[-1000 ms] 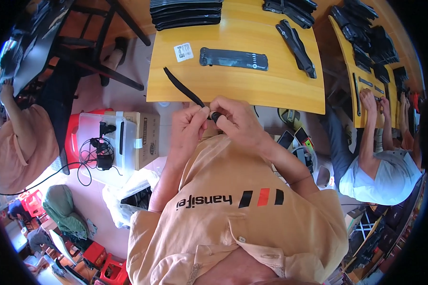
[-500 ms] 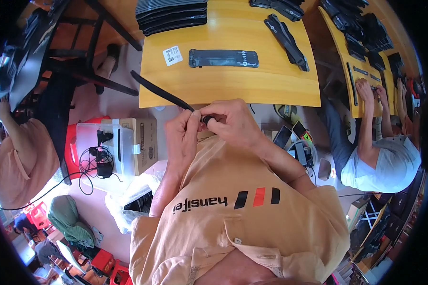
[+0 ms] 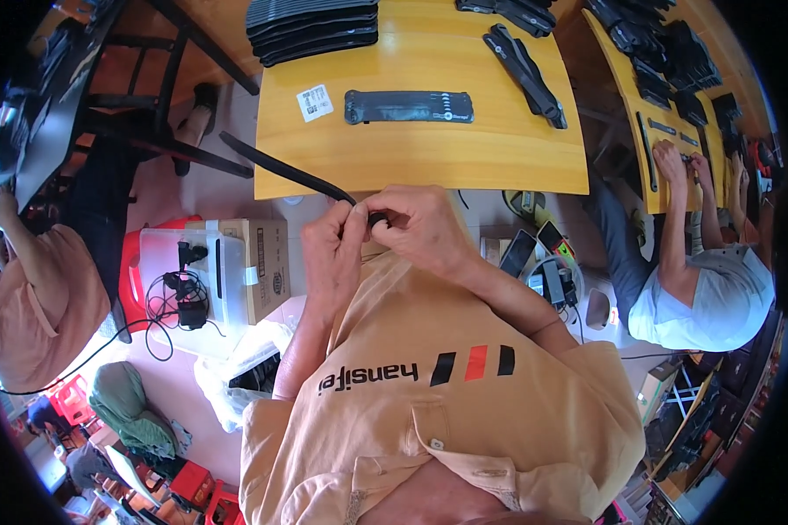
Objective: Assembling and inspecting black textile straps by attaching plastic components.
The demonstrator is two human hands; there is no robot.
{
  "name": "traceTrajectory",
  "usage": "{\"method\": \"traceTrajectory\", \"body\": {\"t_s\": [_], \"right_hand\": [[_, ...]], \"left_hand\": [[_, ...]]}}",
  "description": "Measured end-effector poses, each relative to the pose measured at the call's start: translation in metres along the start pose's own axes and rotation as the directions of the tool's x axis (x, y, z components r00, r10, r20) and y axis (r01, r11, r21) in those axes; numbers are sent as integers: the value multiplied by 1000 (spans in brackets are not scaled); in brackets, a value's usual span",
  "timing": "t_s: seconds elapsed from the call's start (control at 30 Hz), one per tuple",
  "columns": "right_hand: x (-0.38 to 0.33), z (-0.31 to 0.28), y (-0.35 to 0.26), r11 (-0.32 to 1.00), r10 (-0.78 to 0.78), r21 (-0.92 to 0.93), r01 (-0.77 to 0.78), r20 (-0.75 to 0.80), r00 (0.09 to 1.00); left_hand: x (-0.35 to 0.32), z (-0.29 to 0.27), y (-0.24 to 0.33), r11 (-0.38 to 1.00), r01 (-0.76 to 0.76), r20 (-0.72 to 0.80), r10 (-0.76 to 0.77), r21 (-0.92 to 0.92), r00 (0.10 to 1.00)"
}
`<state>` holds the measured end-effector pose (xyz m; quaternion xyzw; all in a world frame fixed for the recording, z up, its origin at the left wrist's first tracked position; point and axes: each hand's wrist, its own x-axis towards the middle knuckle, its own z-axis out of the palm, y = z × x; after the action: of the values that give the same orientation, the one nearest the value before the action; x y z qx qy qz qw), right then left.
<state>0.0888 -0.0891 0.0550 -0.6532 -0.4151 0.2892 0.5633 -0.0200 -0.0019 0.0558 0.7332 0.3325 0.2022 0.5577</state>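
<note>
Bright centre, black rim

The table (image 3: 411,166) is brightly lit, with a pale sheen toward its far side. Light is strongest at the left rim, where patches burn out to white. The left hand (image 3: 331,249) and right hand (image 3: 429,227) look fairly sharp; the strip (image 3: 280,166) is too dark for detail. Fisheye distortion bends straight edges, and the outer scene looks stretched and soft.

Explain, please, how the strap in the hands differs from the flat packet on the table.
The strap is narrow; the packet is wider. The strap curves; the packet lies straight. The strap is held; the packet rests on the table. Both are dark and longer than wide.
</note>
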Motion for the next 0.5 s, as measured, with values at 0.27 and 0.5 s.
{"method": "traceTrajectory", "body": {"t_s": [0.27,0.5], "right_hand": [[13,7,13,970,116,213,-120,31,993],[20,-3,6,841,167,486,-237,184,969]], "left_hand": [[7,-3,1,945,76,2,-80,-319,997],[12,-13,-1,871,147,22,-156,-468,988]]}}
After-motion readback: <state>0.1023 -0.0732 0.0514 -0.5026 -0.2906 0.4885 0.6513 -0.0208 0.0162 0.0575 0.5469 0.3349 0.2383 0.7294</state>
